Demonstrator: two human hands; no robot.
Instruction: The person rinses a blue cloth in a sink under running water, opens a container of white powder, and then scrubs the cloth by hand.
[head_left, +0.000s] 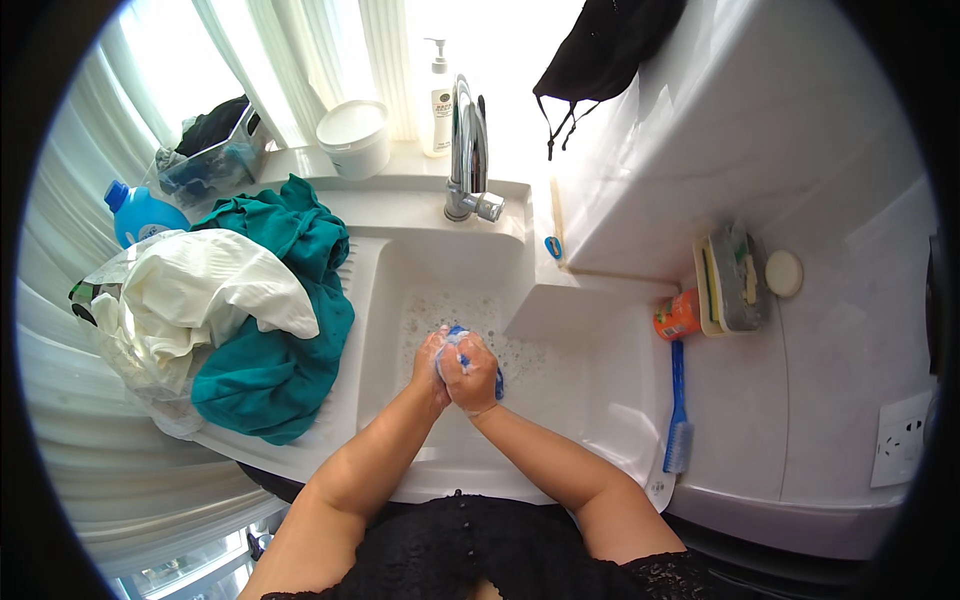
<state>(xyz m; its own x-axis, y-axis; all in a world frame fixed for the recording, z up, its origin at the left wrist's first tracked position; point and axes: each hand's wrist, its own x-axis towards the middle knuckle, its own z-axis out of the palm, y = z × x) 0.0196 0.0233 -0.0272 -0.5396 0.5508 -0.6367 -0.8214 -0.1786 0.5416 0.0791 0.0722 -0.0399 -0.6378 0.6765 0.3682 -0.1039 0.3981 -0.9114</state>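
Both of my hands meet over the basin of a white sink (480, 476). A small blue cloth (499, 382), covered in suds where it shows, is bunched between them. My left hand (431, 367) grips it from the left, and my right hand (470, 373) is closed over it from the right. Part of the cloth hangs out beside my right wrist. Foamy bubbles lie on the basin floor around my hands. Behind the basin stands a chrome faucet (469, 150). Most of the cloth is hidden by my fingers.
Teal fabric (277, 375) and white fabric (217, 277) lie heaped on the left drainboard, beside a blue detergent bottle (146, 214). A white tub (354, 139) and pump bottle (439, 112) stand behind. At right are a blue brush (678, 420), an orange container (676, 315) and a sponge holder (727, 281).
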